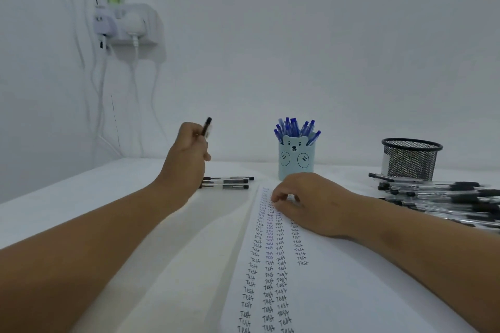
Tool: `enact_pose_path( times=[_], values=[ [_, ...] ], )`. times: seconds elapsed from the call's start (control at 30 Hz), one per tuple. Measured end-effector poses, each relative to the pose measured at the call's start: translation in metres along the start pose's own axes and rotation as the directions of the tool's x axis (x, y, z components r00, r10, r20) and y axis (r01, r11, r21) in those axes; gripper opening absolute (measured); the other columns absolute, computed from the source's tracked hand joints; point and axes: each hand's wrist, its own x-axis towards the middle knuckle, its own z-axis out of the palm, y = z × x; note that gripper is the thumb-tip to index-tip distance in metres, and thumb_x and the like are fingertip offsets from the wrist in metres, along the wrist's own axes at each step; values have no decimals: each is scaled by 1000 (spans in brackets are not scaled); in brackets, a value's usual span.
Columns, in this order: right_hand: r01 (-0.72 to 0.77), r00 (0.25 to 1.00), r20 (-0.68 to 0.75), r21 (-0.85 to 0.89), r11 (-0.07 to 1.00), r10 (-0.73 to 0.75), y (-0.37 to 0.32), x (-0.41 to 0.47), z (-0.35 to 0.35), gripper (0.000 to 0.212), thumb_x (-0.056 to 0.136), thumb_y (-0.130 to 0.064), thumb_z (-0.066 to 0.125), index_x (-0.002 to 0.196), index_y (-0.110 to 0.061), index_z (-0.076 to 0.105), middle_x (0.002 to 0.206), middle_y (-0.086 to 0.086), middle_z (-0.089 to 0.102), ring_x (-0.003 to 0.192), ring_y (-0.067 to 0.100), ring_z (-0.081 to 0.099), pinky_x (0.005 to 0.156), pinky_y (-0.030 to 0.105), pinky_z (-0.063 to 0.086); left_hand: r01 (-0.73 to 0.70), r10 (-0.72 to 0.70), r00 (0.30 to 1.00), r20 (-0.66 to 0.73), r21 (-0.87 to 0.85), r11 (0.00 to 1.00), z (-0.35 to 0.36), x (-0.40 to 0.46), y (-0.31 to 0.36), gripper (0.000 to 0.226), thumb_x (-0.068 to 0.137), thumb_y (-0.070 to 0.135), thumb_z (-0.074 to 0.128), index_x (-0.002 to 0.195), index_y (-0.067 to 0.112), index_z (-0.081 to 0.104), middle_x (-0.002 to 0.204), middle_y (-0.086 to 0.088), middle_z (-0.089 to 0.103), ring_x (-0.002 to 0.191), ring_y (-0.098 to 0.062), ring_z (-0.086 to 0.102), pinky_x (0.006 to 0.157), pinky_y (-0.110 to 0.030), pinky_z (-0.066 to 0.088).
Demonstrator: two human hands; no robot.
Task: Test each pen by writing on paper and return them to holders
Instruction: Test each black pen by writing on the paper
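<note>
Left hand [189, 149] round black pen [207, 126]; blue pens [296, 128] in bear holder [296, 161].

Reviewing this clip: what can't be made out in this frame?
Head view only:
- Black pen in the left hand: tip hidden inside the fist.
- Right hand: curled fingers cover the top of the paper.
- Mesh holder: contents unclear through the mesh.
- Black pen pile: cut off by the right edge.
- Paper's bottom rows: cut off by the lower edge.
</note>
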Motion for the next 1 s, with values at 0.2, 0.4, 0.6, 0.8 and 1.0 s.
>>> enact_pose_path(
  times=[0.2,0.4,0.6,0.8,1.0],
  values=[
    [-35,999,18,-22,999,35,-7,-6,-3,26,103,-36,49,121,-29,67,119,-14,61,106,4,51,97,25,44,502,-399,859,321,-680,534,-4,-8,26,52,101,59,28,73,18,44,61,-1,40,58,-22,47,70,-36,37],
    [-37,999,16,-17,999,37,-8,-7,-1,27,103,-36,50,121,-30,69,119,-13,62,107,5,52,97,27,45,559,-367,825,430,-722,409,0,-15,26,47,97,50,26,67,16,38,61,-1,29,52,-21,36,67,-34,32],
    [-37,999,11,-6,999,37,-7,-7,-2,26,102,-37,51,120,-29,69,117,-14,62,104,3,52,96,26,45,530,-352,838,416,-772,350,1,-14,30,43,94,43,24,64,14,37,58,-1,25,47,-19,29,66,-33,29],
    [-32,999,11,-5,999,32,-7,-7,-2,26,102,-37,51,120,-29,69,117,-14,61,100,1,49,94,23,43,513,-352,851,390,-760,400,2,-15,32,35,91,32,24,64,15,36,57,-1,26,46,-19,30,67,-33,30],
    [-66,998,15,-11,998,66,-10,-9,-5,29,102,-40,50,129,-34,61,118,-18,61,100,2,49,94,24,43,492,-357,868,346,-701,517,2,-14,32,40,98,38,21,70,16,41,62,-4,48,63,-24,50,69,-34,38]
  ],
)
